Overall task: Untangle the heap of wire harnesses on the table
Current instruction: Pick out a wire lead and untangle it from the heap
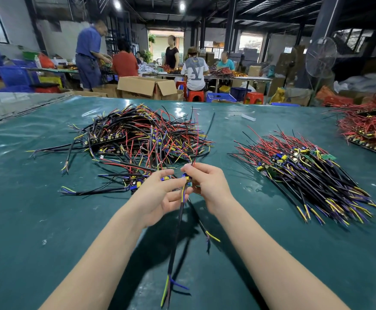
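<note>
Two grips: left hand (160, 194) and right hand (207, 186) pinch one wire harness (179, 220); ease it toward six o'clock, off the heap (142, 135).

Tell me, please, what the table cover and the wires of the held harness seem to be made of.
Table cover: likely vinyl or a similar plastic sheet, teal and glossy; it mirrors the ceiling lamps and lies in ripples.
Harness, held by left hand and right hand: wires in smooth, plastic-looking insulation, black, yellow and blue; the core is hidden.
</note>
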The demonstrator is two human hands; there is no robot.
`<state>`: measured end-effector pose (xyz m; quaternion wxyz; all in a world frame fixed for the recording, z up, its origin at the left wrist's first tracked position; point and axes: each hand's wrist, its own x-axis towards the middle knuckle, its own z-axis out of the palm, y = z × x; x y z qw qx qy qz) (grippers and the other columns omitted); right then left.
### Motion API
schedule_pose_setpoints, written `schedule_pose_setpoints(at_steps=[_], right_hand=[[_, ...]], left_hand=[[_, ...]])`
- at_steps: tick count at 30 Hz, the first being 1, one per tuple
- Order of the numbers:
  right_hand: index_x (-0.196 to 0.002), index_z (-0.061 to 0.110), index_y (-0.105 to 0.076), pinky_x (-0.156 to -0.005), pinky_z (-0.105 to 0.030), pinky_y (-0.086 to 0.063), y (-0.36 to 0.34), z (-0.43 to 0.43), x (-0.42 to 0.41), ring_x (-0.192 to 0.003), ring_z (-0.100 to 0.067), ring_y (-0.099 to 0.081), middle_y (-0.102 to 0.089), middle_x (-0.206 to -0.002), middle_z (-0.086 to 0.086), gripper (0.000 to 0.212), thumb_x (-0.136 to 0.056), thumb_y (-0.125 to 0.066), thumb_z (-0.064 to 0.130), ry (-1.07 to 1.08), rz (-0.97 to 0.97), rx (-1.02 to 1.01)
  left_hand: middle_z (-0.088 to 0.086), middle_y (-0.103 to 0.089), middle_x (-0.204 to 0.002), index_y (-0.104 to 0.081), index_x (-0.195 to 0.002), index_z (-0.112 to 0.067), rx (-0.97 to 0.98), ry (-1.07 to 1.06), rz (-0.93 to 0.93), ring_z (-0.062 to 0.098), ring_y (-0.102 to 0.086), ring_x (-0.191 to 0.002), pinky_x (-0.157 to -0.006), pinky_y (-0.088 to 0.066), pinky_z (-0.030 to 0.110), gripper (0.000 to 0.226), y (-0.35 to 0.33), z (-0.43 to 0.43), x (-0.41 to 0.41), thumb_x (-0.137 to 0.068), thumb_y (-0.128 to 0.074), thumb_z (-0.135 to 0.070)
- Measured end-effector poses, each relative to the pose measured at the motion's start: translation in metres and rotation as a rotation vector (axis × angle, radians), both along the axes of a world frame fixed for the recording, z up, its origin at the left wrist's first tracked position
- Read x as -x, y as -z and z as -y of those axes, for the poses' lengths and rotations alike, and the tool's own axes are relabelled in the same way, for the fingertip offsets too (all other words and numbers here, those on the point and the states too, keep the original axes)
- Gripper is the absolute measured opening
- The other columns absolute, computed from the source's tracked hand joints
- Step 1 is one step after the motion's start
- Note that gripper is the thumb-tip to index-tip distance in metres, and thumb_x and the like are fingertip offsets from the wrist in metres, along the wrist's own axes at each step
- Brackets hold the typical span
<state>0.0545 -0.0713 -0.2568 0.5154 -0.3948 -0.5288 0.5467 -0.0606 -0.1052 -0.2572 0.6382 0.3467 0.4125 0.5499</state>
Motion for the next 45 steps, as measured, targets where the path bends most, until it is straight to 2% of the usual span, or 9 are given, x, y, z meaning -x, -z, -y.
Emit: schedule_pose_setpoints(at_steps=[3, 7, 13, 18, 23, 30, 36, 40, 45], right_hand=[[-0.067, 0.011, -0.064, -0.045, -0.008, -0.034, 0.003, -0.004, 0.001, -0.043, 0.001, -0.044, -0.054, -0.052, 0.005, 0.019, -0.085, -0.060, 0.005, 0.151, -0.059, -0.048], [-0.070, 0.008, -0.063, -0.040, -0.014, -0.040, 0.004, -0.006, -0.001, -0.040, -0.004, -0.046, -0.054, -0.046, 0.007, 0.019, -0.087, -0.058, 0.005, 0.162, -0.310, 0.043], [-0.074, 0.009, -0.059, -0.047, -0.017, -0.049, 0.002, -0.009, -0.006, -0.046, -0.004, -0.056, -0.062, -0.054, 0.005, 0.016, -0.089, -0.054, 0.004, 0.056, -0.492, 0.105], [-0.079, 0.010, -0.051, -0.048, -0.019, -0.051, 0.001, -0.006, -0.007, -0.044, -0.009, -0.056, -0.060, -0.060, -0.001, 0.020, -0.087, -0.051, -0.009, -0.163, -0.301, 0.097], [-0.082, 0.008, -0.043, -0.052, -0.024, -0.056, 0.002, -0.004, -0.003, -0.041, -0.010, -0.056, -0.049, -0.065, -0.008, 0.024, -0.085, -0.049, -0.016, -0.109, -0.253, 0.008], [-0.092, 0.004, -0.052, -0.054, -0.022, -0.056, 0.001, 0.000, 0.002, -0.046, -0.007, -0.058, -0.048, -0.066, -0.009, 0.022, -0.085, -0.049, -0.016, -0.083, -0.262, 0.000], [-0.090, 0.010, -0.060, -0.059, -0.020, -0.053, 0.002, -0.002, 0.002, -0.047, -0.005, -0.054, -0.056, -0.055, 0.003, 0.022, -0.085, -0.052, -0.011, -0.058, -0.166, -0.054], [-0.076, 0.009, -0.055, -0.058, -0.026, -0.052, 0.003, -0.002, 0.004, -0.044, -0.009, -0.051, -0.051, -0.050, 0.000, 0.023, -0.079, -0.059, -0.014, -0.045, -0.165, -0.045], [-0.072, 0.006, -0.054, -0.044, -0.020, -0.048, 0.003, -0.003, -0.002, -0.038, -0.011, -0.051, -0.051, -0.048, -0.002, 0.025, -0.078, -0.054, -0.018, -0.065, -0.214, 0.010]], left_hand=[[0.009, -0.064, -0.074, -0.053, -0.108, 0.003, 0.030, 0.071, -0.081, 0.009, -0.062, -0.048, -0.045, -0.050, 0.017, 0.022, 0.004, -0.001, -0.002, -0.091, -0.054, -0.011], [0.002, -0.068, -0.064, -0.066, -0.081, -0.004, 0.092, 0.200, -0.076, 0.002, -0.053, -0.043, -0.039, -0.043, 0.011, 0.022, 0.005, 0.000, -0.004, -0.091, -0.052, -0.018], [-0.006, -0.062, -0.056, -0.065, -0.086, -0.008, 0.062, 0.124, -0.131, -0.002, -0.041, -0.036, -0.031, -0.024, 0.007, 0.016, 0.006, -0.003, 0.001, -0.092, -0.050, -0.009], [-0.001, -0.066, -0.058, -0.066, -0.076, -0.008, 0.163, 0.070, -0.126, 0.000, -0.054, -0.041, -0.036, -0.041, 0.010, 0.016, 0.003, -0.003, 0.006, -0.087, -0.055, -0.006], [-0.003, -0.052, -0.046, -0.061, -0.070, -0.008, 0.122, -0.023, -0.204, 0.000, -0.033, -0.032, -0.028, -0.017, 0.009, 0.023, 0.002, -0.007, 0.009, -0.089, -0.049, -0.008], [-0.007, -0.042, -0.047, -0.066, -0.066, -0.013, -0.037, -0.087, -0.385, 0.001, -0.023, -0.032, -0.030, -0.016, 0.011, 0.023, 0.007, -0.010, 0.014, -0.088, -0.060, -0.013], [-0.003, -0.053, -0.043, -0.072, -0.067, -0.012, -0.456, -0.451, -0.961, 0.005, -0.042, -0.046, -0.052, -0.032, 0.022, 0.019, 0.011, -0.006, 0.005, -0.083, -0.064, -0.016], [-0.009, -0.046, -0.037, -0.071, -0.068, -0.014, -0.515, -0.291, -1.011, 0.004, -0.038, -0.041, -0.046, -0.025, 0.017, 0.023, 0.013, -0.009, 0.009, -0.088, -0.058, -0.016], [-0.006, -0.055, -0.041, -0.060, -0.067, -0.015, -0.391, -0.036, -0.831, 0.001, -0.038, -0.032, -0.038, -0.030, 0.010, 0.033, 0.013, -0.010, 0.009, -0.096, -0.045, -0.010]])
